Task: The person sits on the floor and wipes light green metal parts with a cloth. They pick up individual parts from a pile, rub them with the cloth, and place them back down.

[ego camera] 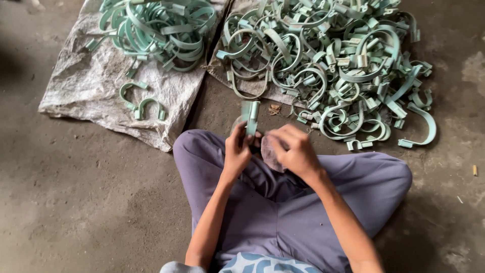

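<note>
My left hand (237, 149) grips a pale green U-shaped metal clamp (250, 114), holding it upright above my crossed legs. My right hand (293, 149) presses a small greyish-pink rubbing pad (272, 156) against the clamp's lower part; the two hands nearly touch. A large heap of similar green clamps (333, 65) lies on the floor just beyond my hands. A second, tidier pile of clamps (156, 28) rests on a grey sack (91, 86) at the upper left.
Two loose clamps (141, 101) lie on the sack near its front edge. My legs in purple trousers (283, 202) fill the lower middle. Bare concrete floor (76, 192) spreads around. A small stub (475, 170) lies at the far right.
</note>
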